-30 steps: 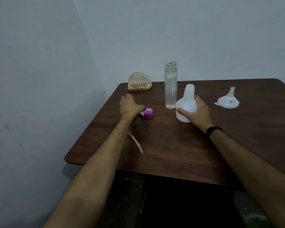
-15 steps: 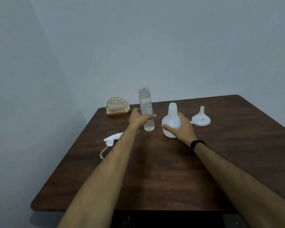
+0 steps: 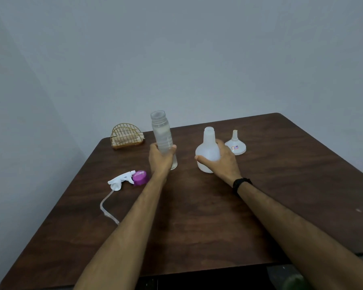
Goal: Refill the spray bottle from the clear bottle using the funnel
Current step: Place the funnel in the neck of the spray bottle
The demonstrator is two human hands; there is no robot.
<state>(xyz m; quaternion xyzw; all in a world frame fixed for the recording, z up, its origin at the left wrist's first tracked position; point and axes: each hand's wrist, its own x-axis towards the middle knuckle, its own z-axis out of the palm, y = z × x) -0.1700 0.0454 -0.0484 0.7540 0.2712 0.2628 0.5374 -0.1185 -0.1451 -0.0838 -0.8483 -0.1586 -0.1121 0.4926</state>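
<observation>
Now L hand [image 3: 161, 159] grips tall clear plastic bottle [image 3: 163, 137], lifted, tilted; R hand [image 3: 222, 162] holds white spray bottle [image 3: 208, 150]. White funnel [image 3: 236, 144] nr back edge of dark wooden table [image 3: 281, 185].

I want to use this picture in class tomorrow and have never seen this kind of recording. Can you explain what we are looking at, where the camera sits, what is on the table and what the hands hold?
No machine here: a person works with bare hands, and the one camera sits on their head, looking forward and down, so both arms reach in from below.

The left hand grips the clear bottle, uncapped and partly full of liquid. The right hand holds the white spray bottle, its neck open.

On the brown table the funnel stands upside down just right of the spray bottle. The spray head with its tube lies to the left, beside a purple cap. A gold wire holder stands at the back.

Nothing is being poured yet.
</observation>
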